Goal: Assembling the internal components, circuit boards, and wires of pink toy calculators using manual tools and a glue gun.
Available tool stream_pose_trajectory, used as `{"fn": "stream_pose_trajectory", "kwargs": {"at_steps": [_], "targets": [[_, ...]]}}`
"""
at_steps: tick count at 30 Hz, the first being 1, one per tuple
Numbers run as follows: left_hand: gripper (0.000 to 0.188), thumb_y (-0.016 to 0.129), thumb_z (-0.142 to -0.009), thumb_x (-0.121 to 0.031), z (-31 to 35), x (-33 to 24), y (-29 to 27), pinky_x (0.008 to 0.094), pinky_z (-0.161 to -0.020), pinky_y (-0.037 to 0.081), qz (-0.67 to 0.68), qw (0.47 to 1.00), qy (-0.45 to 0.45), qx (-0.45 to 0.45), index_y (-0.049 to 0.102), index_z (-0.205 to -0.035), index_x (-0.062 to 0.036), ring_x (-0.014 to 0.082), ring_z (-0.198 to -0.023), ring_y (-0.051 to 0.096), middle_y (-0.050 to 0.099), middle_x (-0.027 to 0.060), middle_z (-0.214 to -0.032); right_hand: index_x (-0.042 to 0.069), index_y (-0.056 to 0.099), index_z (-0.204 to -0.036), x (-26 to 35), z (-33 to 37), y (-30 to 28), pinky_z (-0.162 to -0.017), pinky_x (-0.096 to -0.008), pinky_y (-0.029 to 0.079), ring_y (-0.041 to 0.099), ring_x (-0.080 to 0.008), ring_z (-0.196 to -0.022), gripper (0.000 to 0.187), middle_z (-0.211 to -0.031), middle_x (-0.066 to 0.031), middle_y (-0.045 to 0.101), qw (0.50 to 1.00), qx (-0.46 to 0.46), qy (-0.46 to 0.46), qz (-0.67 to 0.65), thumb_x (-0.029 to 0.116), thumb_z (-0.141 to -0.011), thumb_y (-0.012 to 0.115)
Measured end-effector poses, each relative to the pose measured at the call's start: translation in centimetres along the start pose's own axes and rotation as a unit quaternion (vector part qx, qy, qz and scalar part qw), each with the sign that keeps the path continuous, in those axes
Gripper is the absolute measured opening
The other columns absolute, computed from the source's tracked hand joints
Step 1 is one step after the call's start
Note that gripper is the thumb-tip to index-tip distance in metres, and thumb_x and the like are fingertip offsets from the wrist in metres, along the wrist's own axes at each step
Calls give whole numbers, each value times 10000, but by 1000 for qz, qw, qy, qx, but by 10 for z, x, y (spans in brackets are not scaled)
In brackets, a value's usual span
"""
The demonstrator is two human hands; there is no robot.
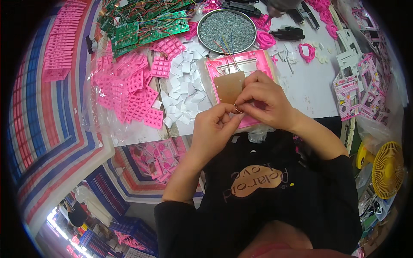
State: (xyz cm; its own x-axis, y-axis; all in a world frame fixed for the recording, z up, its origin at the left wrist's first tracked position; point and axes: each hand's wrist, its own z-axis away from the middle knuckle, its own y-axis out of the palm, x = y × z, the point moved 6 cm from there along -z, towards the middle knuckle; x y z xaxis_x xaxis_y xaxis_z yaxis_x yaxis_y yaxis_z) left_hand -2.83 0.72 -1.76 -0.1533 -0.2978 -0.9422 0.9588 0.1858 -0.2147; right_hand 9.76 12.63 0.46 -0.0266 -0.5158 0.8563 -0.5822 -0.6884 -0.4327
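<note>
My left hand (215, 129) and my right hand (267, 102) meet over the near part of a pink plastic panel (211, 69). Both are closed in a pinch at the fingertips, on what looks like a thin wire (238, 110); its full length is hidden by my fingers. Just beyond them a brown circuit board (229, 87) lies on the panel, plain side up, its right edge beside my right fingers. Several thin coloured wires (228, 53) run from behind the board toward the far side. My right hand covers part of the panel.
A round tray of small screws (226, 30) stands beyond the panel. To the left lie white paper pieces (185, 81), pink keypads (133, 88) and green circuit boards (150, 32). A power driver (282, 6) hangs at the top; printed pink panels (361, 92) and a yellow fan (387, 170) are rightward.
</note>
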Motion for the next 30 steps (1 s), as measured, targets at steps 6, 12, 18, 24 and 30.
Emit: {"fn": "stream_pose_trajectory", "kwargs": {"at_steps": [6,12,18,24,30], "targets": [[89,711,-908,-42,0,-12,3,236,-535,371,-73,995,34,-64,672,-972,5,34,-558,432,515,-32,-597,120,747,-965,1,-1,0,-586,-286,493,584,-193,-892,171,-946,-75,598,1000,-7,-13,-6,71,-807,789],[92,689,-880,-49,-1,-20,7,280,-541,416,-122,984,45,-124,662,-955,-2,82,-534,456,501,45,-571,119,749,-967,2,-3,-1,-616,-291,491,581,-200,-900,176,-974,-74,603,1000,-15,-25,2,66,-804,791],[68,667,-892,-34,-2,-17,8,253,-531,394,-116,984,71,-116,655,-948,2,55,-533,447,492,11,-572,104,750,-967,3,-1,0,-663,-295,485,572,-198,-915,174,-955,-65,604,1000,-17,-10,-3,63,-803,792],[66,673,-924,0,4,-8,0,195,-510,284,0,998,23,-63,649,-985,9,-19,-546,372,461,-90,-593,55,734,-939,1,-4,-10,-743,-308,463,547,-209,-929,161,-876,-39,643,1000,-26,1,-17,2,-794,778],[58,661,-952,-1,-1,-4,5,183,-518,293,55,997,17,-52,647,-1006,16,-22,-554,392,500,-86,-625,64,737,-955,0,-3,-6,-675,-271,449,537,-166,-904,166,-876,-31,610,999,-27,8,-33,9,-803,780]]}}
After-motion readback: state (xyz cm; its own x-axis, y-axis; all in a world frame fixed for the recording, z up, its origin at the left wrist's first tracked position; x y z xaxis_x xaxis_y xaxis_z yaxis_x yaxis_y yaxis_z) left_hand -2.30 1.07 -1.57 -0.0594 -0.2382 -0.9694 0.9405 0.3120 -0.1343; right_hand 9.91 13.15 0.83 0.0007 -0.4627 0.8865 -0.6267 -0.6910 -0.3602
